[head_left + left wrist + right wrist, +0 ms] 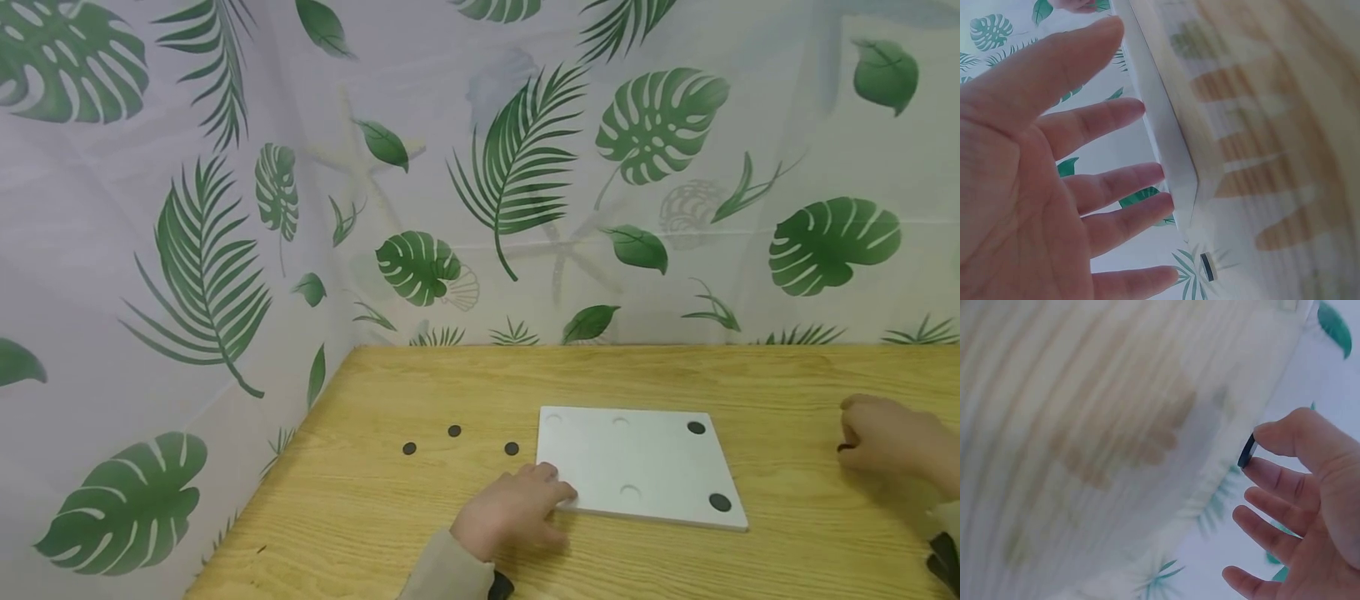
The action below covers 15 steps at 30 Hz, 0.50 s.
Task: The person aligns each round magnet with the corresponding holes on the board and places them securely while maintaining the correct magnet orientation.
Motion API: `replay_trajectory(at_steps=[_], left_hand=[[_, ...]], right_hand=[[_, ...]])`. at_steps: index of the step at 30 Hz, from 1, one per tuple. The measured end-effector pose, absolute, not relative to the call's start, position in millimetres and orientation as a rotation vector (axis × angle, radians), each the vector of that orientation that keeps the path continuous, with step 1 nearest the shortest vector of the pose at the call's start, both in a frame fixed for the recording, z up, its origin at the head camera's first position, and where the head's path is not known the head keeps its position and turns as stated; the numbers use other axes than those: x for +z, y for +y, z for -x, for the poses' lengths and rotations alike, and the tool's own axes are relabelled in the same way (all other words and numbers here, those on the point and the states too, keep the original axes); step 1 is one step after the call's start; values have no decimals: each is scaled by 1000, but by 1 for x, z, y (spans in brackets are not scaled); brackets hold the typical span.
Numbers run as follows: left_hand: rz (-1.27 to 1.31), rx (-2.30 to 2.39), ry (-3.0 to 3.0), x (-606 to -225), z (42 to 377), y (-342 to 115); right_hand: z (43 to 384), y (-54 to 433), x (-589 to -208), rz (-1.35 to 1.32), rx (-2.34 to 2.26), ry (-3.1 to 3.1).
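Observation:
A white board point(637, 458) with shallow round recesses lies flat on the table. Two black discs sit in it, a far-right disc point(696, 427) and a near-right disc point(720, 502). My left hand point(517, 508) touches the board's near-left corner with extended fingers, hiding that corner; the left wrist view shows its spread fingers along the board's edge point(1169, 144). Off to the right of the board, my right hand point(892, 437) pinches another black disc point(1247, 450) between thumb and index finger, the other fingers spread loosely.
Left of the board, three loose black discs lie on the wooden table point(360, 517): a left disc point(408, 448), a far disc point(454, 431) and a disc point(512, 448) close to the board. A leaf-printed curtain point(525, 167) borders the table's back and left sides.

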State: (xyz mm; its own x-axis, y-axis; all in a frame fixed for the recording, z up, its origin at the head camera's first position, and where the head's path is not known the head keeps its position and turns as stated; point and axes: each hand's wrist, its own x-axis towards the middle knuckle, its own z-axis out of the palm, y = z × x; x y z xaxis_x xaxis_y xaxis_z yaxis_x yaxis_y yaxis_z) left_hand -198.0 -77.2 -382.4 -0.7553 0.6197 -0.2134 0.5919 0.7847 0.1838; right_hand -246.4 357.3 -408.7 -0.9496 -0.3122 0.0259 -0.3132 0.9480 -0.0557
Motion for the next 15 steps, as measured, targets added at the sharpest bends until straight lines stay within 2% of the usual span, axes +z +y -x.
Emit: replay_trajectory(at_steps=[15], left_hand=[[-943, 170, 2708, -383, 198, -77]], right_hand=[[236, 272, -383, -727, 118, -2926]])
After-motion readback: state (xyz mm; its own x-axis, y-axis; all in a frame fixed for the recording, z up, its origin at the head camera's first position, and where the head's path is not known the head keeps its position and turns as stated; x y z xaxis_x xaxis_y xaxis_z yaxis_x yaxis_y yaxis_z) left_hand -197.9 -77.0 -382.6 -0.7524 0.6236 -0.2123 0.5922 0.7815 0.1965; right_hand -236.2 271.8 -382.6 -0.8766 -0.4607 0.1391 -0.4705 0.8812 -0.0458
